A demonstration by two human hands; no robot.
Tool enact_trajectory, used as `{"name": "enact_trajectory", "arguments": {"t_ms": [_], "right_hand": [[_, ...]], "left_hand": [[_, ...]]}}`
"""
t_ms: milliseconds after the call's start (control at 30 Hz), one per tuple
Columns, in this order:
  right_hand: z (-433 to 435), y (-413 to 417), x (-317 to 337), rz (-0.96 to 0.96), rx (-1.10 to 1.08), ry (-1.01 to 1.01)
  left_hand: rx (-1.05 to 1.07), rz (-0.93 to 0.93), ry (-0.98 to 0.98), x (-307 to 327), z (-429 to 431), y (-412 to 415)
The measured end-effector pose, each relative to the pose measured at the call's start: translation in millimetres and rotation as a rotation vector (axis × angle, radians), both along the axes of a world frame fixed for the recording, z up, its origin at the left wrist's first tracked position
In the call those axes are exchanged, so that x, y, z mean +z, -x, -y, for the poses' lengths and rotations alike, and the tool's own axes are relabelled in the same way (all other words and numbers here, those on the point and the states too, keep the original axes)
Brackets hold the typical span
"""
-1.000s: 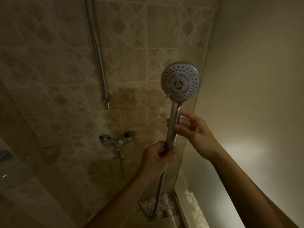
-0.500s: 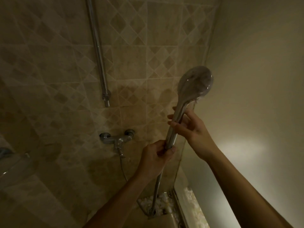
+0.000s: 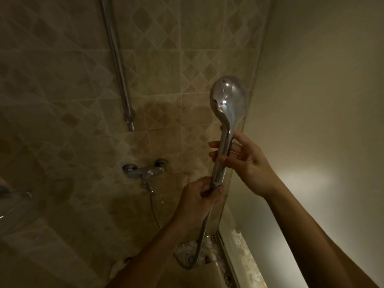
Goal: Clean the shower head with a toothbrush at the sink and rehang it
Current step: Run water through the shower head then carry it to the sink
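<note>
The chrome shower head [image 3: 228, 98] stands upright in front of the tiled wall, its shiny back turned toward me and its spray face hidden. My left hand [image 3: 199, 196] grips the bottom of the handle where the metal hose [image 3: 202, 231] joins it. My right hand [image 3: 245, 161] holds the handle's middle between fingers and thumb. The hose loops down toward the floor and runs back up to the wall mixer tap [image 3: 145, 173]. No toothbrush or sink is in view.
A chrome riser bar [image 3: 118, 65] runs down the tiled wall at upper centre and ends above the tap. A floor drain [image 3: 190, 259] lies below my hands. A plain wall [image 3: 322, 100] fills the right side, with a patterned sill [image 3: 243, 256] along its base.
The shower head has been rotated about its handle: its spray face pointed at me a second ago and now faces away. Both hands have kept their grip.
</note>
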State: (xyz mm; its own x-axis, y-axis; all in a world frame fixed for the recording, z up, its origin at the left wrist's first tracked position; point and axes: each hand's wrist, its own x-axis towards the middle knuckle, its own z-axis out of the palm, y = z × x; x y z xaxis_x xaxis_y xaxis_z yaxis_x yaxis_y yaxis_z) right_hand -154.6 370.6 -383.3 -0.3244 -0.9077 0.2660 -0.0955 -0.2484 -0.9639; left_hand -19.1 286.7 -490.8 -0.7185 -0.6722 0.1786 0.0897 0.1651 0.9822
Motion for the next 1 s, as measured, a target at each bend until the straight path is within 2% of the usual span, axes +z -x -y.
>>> {"name": "enact_trajectory", "arguments": {"t_ms": [100,233,300,367,533,633,733,1000], "right_hand": [[-0.7,-3.9,0.9,0.009,-0.012,0.026],[5.4,-14.2,-2.1,-0.193,-0.217,0.036],[9.7,-12.9,-2.8,-0.216,-0.295,0.028],[11.2,-7.9,-2.1,-0.147,-0.299,0.028],[9.2,-6.5,-0.5,0.028,-0.103,0.104],[8.0,-4.7,-0.4,0.072,-0.057,0.116],[7.3,-3.1,-1.7,0.082,-0.042,0.143],[-2.7,10.5,11.4,0.289,-0.104,0.266]], "left_hand": [[-0.005,-0.008,0.021,3.1,-1.1,0.6],[0.025,0.019,0.044,4.3,-2.4,-0.4],[0.030,0.031,0.049,4.6,-3.0,-1.9],[0.033,0.021,0.019,5.7,-3.1,-3.1],[0.018,-0.002,-0.009,8.9,-5.2,-1.3],[0.031,0.006,0.010,10.7,-3.6,-4.1],[0.021,0.010,0.021,12.8,-1.9,-7.4],[0.013,0.093,0.008,-14.2,-3.6,-15.9]]}}
